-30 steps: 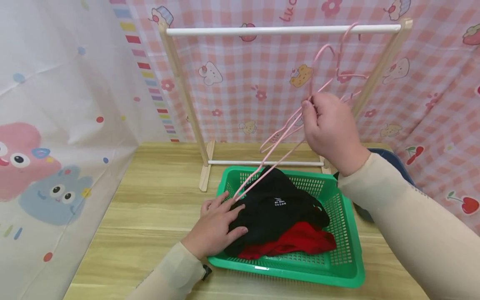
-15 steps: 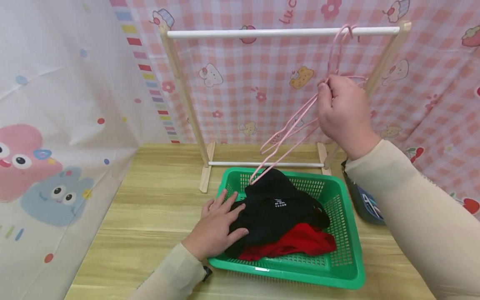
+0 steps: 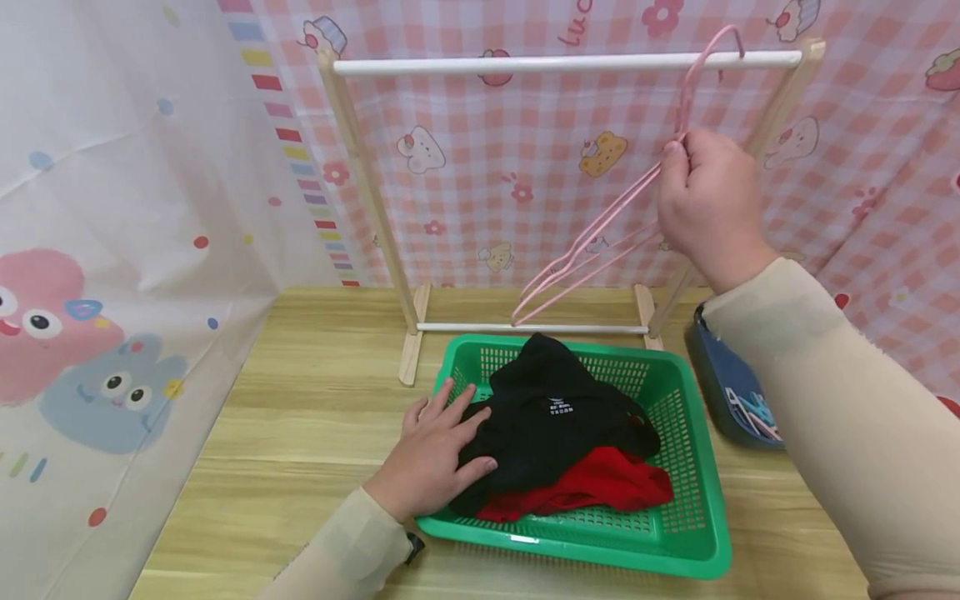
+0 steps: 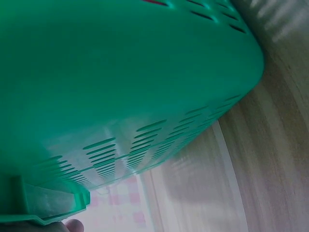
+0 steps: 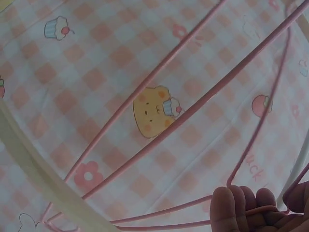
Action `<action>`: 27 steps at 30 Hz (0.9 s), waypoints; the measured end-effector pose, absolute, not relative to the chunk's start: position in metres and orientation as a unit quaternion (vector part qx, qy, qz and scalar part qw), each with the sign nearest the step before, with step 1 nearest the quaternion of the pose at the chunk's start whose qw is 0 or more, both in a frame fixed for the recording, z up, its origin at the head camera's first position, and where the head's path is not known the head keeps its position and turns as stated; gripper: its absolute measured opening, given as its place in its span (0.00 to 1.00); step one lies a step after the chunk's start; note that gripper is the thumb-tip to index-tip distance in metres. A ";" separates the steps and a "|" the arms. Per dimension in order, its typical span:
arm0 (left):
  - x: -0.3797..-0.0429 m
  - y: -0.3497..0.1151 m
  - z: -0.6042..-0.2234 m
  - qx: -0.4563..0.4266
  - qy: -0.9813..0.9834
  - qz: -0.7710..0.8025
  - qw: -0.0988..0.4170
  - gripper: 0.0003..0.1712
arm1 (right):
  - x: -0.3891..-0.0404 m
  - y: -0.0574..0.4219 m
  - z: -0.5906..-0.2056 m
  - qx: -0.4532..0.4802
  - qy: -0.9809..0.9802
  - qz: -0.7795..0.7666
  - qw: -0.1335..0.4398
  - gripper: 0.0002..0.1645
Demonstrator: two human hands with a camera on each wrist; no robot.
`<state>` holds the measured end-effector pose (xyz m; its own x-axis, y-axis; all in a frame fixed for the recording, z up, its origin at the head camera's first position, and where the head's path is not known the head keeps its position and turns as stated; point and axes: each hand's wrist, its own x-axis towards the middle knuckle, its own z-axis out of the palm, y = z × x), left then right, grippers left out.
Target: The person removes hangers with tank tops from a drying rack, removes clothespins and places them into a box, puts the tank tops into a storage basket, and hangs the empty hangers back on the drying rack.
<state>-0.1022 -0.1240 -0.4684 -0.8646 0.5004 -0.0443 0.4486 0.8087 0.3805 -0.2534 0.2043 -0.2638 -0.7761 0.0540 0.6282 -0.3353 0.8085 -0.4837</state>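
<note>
In the head view my right hand (image 3: 712, 204) grips a pink wire clothes hanger (image 3: 684, 100) just below its hook, which is up at the right part of the rack's white rail (image 3: 487, 64). A second pink hanger overlaps it. From the right wrist view, the fingers (image 5: 236, 205) curl round pink wire at the lower right. My left hand (image 3: 431, 458) rests with spread fingers over the left rim of a green basket (image 3: 600, 557), fingertips on a black garment (image 3: 562, 417). A red garment (image 3: 607, 483) lies partly under the black one.
The wooden rack (image 3: 371, 192) stands on the wood-look table (image 3: 315, 400) behind the basket. To the right is a dark blue container (image 3: 712, 354) with several clothespins (image 3: 750, 412), partly hidden by my right sleeve (image 3: 817, 358). A checked pink curtain (image 3: 465, 167) hangs behind.
My right hand has moved up, right and back with the hanger, its hook reaching the rail and its lower end rising off the clothes. The left hand has hardly moved.
</note>
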 end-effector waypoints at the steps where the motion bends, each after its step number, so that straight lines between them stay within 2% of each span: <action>1: -0.102 -0.124 -0.468 0.250 0.948 0.183 0.072 0.41 | -0.254 0.205 -0.263 0.075 -0.896 0.296 0.323 0.29; 11: -0.101 -0.124 -0.468 0.250 0.947 0.188 0.073 0.41 | -0.256 0.209 -0.259 0.049 -0.908 0.288 0.301 0.30; 27: -0.100 -0.124 -0.468 0.250 0.948 0.186 0.070 0.41 | -0.265 0.218 -0.274 0.042 -0.906 0.284 0.311 0.32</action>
